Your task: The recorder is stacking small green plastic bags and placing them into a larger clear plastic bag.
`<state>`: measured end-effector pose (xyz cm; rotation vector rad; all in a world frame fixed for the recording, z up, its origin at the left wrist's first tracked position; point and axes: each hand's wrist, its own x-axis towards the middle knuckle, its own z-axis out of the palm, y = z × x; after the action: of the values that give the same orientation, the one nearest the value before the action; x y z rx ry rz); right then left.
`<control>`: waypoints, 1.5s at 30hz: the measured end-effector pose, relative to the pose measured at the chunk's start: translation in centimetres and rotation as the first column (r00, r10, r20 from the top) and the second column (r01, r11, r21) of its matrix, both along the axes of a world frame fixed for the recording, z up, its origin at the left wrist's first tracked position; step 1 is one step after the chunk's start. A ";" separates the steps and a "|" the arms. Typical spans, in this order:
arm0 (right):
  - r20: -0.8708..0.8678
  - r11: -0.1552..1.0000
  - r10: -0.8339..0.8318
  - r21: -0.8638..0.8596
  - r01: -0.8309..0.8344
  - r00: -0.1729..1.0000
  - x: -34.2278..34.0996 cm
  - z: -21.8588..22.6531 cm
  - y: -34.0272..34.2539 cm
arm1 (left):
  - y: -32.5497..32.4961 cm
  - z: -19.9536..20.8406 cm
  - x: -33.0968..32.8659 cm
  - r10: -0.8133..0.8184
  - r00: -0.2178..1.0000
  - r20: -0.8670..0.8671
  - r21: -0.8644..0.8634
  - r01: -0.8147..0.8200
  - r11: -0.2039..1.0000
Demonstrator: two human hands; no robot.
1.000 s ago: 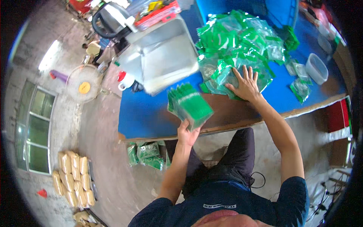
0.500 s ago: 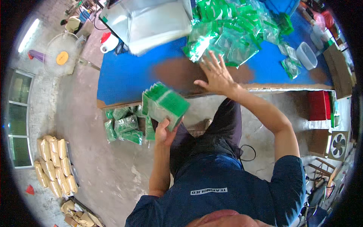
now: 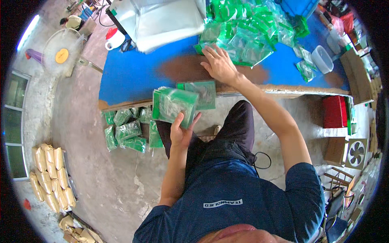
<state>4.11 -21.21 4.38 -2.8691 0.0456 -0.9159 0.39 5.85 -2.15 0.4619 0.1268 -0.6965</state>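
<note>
My left hand (image 3: 183,128) grips a stack of green and clear plastic bags (image 3: 172,103) over my lap, thumb lying across the top one. Beside that stack, a single flat green-edged bag (image 3: 205,94) juts over the table's front edge; whether it touches the stack I cannot tell. My right hand (image 3: 222,67) is above the table with its fingers stretched out, holding nothing that I can see. Its fingertips are at the near left edge of a loose heap of similar bags (image 3: 247,44), and I cannot tell if they touch it.
The blue table (image 3: 133,75) has a worn brown patch. On it are clear plastic sheets (image 3: 170,26), a red-and-white jug (image 3: 115,39) and a clear tub (image 3: 322,59). Filled green packets (image 3: 129,129) sit below its front edge at left. A red box (image 3: 335,112) stands under the right side.
A single flat bag now shows beside the held stack at the table edge. The stack has turned flatter to view. My right hand has shifted slightly left, its fingers closer together.
</note>
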 end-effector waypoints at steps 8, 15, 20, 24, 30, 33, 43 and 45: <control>-0.276 0.915 0.403 0.087 -0.395 0.873 -0.6 -1.3 2.2 | 2.3 1.1 -0.1 0.111 0.994 -0.001 0.064 -0.110 0.992; -0.248 0.924 0.381 0.085 -0.372 0.891 -3.8 1.0 1.0 | 4.6 -0.6 1.9 0.209 0.978 -0.021 0.046 -0.208 0.977; -0.062 0.898 0.352 0.305 -0.318 0.934 -7.2 1.3 -2.1 | 3.8 2.6 2.5 0.115 0.985 0.132 0.081 -0.127 0.989; 0.258 0.832 0.082 0.514 -0.208 0.963 -6.4 7.2 5.2 | 3.0 4.0 2.2 0.070 0.981 0.182 0.218 -0.110 0.970; 0.056 0.871 0.473 0.121 -0.476 0.879 -5.2 5.3 14.8 | 2.4 2.5 1.5 0.134 0.971 0.199 0.012 -0.140 0.990; 0.012 0.852 0.485 0.219 -0.476 0.874 -5.3 5.4 14.6 | 2.1 2.7 1.1 0.116 0.940 0.321 -0.033 -0.112 0.993; -0.067 0.283 0.688 0.942 -0.182 0.722 2.3 6.3 6.5 | 1.1 9.0 7.0 0.127 0.794 0.595 0.282 -0.354 0.892; -0.041 0.232 0.704 0.957 -0.175 0.709 2.9 7.4 5.4 | 0.3 11.5 8.7 0.030 0.703 0.711 0.301 -0.342 0.890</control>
<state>6.99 -15.85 11.74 -1.7070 -0.1984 0.0715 9.08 6.14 9.31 1.0867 -0.4012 -0.2396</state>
